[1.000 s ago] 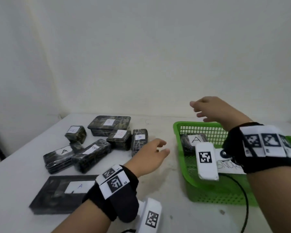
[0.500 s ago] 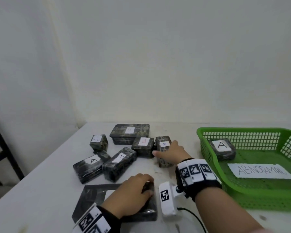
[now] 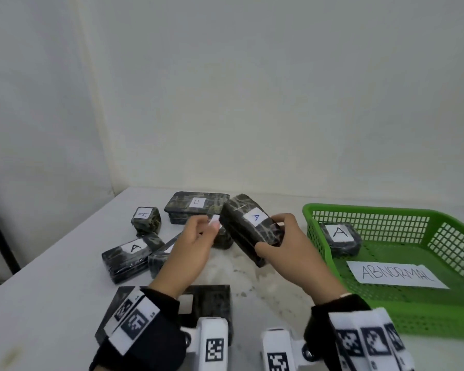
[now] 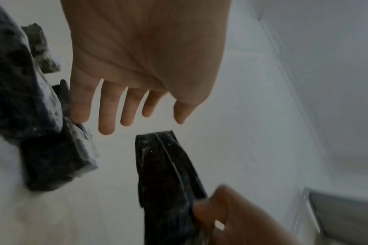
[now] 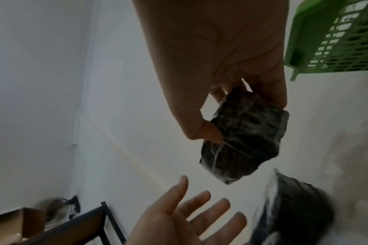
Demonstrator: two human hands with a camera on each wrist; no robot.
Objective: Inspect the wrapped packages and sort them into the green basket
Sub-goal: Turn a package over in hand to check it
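Observation:
My right hand (image 3: 275,236) grips a dark wrapped package (image 3: 248,227) labelled A and holds it tilted above the table; thumb and fingers pinch its near end (image 5: 245,139). My left hand (image 3: 198,236) hovers just left of that package with fingers straight and spread (image 4: 124,106), touching nothing. The green basket (image 3: 386,311) stands on the right and holds one package labelled A (image 3: 340,238) beside a paper sign reading ABNORMAL (image 3: 397,273).
Several dark wrapped packages lie on the white table: a flat one marked B (image 3: 197,206), a small A cube (image 3: 145,219), an A bar (image 3: 129,257), and a large flat one (image 3: 206,303) under my left wrist. A wall stands close behind; a dark frame is at the left edge.
My right hand has taken the A package from the pile and raised it off the table. My left hand has left the large flat package and come up beside it.

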